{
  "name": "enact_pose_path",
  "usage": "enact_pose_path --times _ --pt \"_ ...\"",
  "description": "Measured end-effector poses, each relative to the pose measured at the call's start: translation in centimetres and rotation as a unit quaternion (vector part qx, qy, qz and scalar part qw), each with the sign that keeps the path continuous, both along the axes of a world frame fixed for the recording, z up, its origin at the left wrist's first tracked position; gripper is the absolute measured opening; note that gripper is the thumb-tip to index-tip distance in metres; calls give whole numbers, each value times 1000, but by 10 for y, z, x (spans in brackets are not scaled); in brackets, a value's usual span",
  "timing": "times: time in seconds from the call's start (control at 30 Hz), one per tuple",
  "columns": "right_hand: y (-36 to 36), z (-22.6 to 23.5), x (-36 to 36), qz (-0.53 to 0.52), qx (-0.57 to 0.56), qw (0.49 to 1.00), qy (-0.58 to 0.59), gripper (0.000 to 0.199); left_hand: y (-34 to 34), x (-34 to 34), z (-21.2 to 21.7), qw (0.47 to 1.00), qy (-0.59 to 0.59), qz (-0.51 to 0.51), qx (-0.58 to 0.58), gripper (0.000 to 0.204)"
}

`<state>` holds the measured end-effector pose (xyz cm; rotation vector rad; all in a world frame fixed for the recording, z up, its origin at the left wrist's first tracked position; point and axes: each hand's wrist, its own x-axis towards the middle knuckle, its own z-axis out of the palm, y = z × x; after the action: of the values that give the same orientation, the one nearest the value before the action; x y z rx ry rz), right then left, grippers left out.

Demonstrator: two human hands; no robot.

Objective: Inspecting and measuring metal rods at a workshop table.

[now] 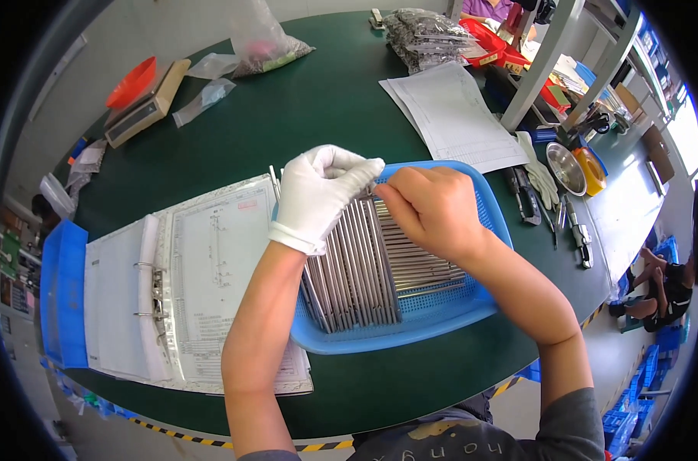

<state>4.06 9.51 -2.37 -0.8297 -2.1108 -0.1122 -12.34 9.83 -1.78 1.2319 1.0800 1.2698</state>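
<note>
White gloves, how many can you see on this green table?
2. One white fabric glove is worn on the left hand over the blue plastic basket; a second white glove lies loose beside the paper sheets. Others may be hidden.

Green worktop (303,115) carrying a crowd of work things.

A blue basket (483,211) is sitting near the front edge, an open binder (172,300) lying just beside it. A scale (145,107) with a red dish is standing at the far left, clear bags (264,42) lying near it. Paper sheets (453,115), a white glove (540,175) and a metal bowl (566,167) are resting toward the right.
</note>
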Motion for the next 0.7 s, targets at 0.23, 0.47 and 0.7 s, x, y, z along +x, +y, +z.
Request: enact_pose_path --times 0.23,0.47,0.7 --pt "0 1 1 -7 12 1000 21 22 5 -3 -7 1000 22 3 19 15" --pt "-11 12 -4 -37 132 986 -93 26 2 1 -6 997 55 20 53 15" --pt "-9 5 -8 -71 104 988 -92 26 -6 4 0 993 62 18 95 13"
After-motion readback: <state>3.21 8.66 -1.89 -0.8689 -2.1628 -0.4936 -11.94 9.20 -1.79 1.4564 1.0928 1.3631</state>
